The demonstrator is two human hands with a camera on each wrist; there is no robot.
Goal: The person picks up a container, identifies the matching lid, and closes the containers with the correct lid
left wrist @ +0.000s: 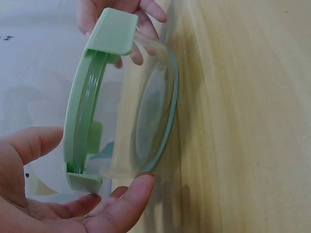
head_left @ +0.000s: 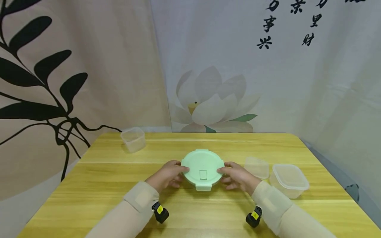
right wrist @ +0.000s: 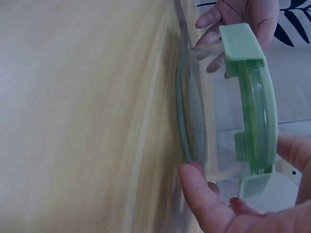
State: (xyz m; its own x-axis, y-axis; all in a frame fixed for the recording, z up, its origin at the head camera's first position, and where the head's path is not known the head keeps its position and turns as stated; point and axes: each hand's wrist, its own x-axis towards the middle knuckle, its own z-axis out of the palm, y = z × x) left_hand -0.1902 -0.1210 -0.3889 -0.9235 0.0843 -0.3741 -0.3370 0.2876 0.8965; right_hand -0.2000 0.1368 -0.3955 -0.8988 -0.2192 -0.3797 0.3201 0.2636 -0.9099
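Note:
A round glass food container with a pale green lid (head_left: pixel 202 160) is between the two hands at the middle of the table. Its clear glass body (left wrist: pixel 129 111) shows in the left wrist view, with the base close over the wood. The lid's side clip (right wrist: pixel 242 42) points down along the wall. My left hand (head_left: pixel 169 174) grips the container's left side, thumb on the lid's edge and fingers lower down by the glass. On the opposite side my right hand (head_left: pixel 239 177) holds it likewise, thumb on top and a fingertip near the base.
A clear plastic tub (head_left: pixel 134 140) stands at the table's back left corner. To the right are a flat translucent lid (head_left: pixel 256 167) and a lidded square plastic box (head_left: pixel 289 181), near the right forearm. A printed curtain (head_left: pixel 226 59) hangs behind the wooden table (head_left: pixel 98 185).

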